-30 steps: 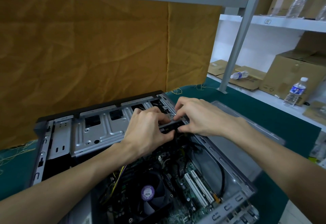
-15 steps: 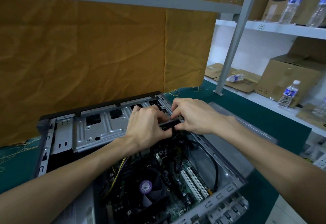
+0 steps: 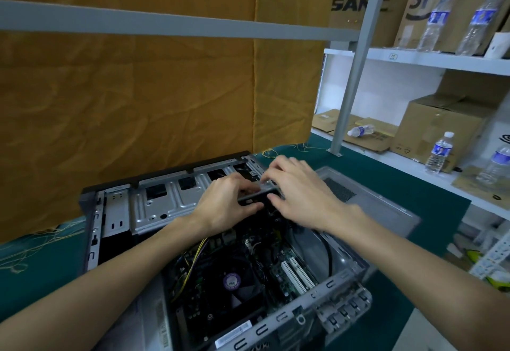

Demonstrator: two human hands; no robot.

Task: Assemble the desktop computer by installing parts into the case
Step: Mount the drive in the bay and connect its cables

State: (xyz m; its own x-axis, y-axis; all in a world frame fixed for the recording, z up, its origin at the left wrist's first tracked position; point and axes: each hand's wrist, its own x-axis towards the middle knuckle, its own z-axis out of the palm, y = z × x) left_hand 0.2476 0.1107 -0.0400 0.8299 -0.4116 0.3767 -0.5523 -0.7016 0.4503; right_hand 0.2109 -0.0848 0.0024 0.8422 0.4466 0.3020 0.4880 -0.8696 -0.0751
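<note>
So the open desktop case [image 3: 116,212] is laid on its side on the green-covered counter [image 3: 386,185], reaching from near the far edge by the orange cloth [image 3: 138,102] down to the near edge. A slim dark drive-like part [image 3: 258,194] is held at the far right corner of the case, just beside the silver drive cage [image 3: 165,201]. It's gripped by the left hand [image 3: 223,207], fingers curled over its top and thumb tucked under. The right hand [image 3: 300,196] is laid over its other end, fingers spread a bit and only slightly bent; whether they're really clamped on it can't be told, it's blurry. Inside the case a motherboard [image 3: 278,265] with white slots and a CPU fan [image 3: 231,281] can be seen. A grey side panel [image 3: 380,207] is lying just beside the case on the right. Water bottles [image 3: 438,152] and cardboard boxes [image 3: 441,127] are parked on the white shelves further right.
</note>
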